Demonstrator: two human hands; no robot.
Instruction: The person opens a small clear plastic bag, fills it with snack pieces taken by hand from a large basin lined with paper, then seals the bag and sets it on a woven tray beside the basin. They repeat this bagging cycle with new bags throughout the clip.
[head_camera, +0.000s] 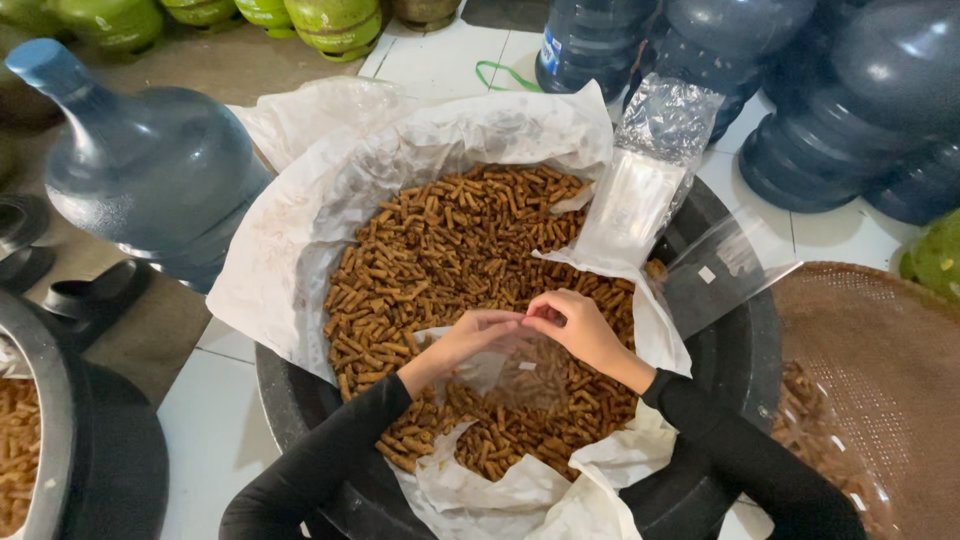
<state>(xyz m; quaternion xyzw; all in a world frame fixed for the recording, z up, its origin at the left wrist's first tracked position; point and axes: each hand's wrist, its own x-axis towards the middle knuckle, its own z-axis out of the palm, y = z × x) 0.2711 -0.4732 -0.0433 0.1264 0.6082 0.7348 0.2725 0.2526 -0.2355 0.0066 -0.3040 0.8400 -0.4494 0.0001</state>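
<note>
A black tub (735, 345) lined with white paper (300, 240) holds a heap of brown stick-shaped snacks (440, 240). Over the heap, my left hand (465, 340) and my right hand (575, 328) both pinch the top edge of a small clear plastic bag (520, 375), fingertips nearly meeting. The bag hangs between them above the snacks. Both arms wear black sleeves.
A stack of clear plastic bags (645, 190) leans on the tub's far rim. A blue water jug (150, 165) stands left, more jugs (850, 90) at the back right, green gas cylinders (335, 22) behind. A brown woven tray (870, 400) sits right; another snack-filled tub (40, 440) left.
</note>
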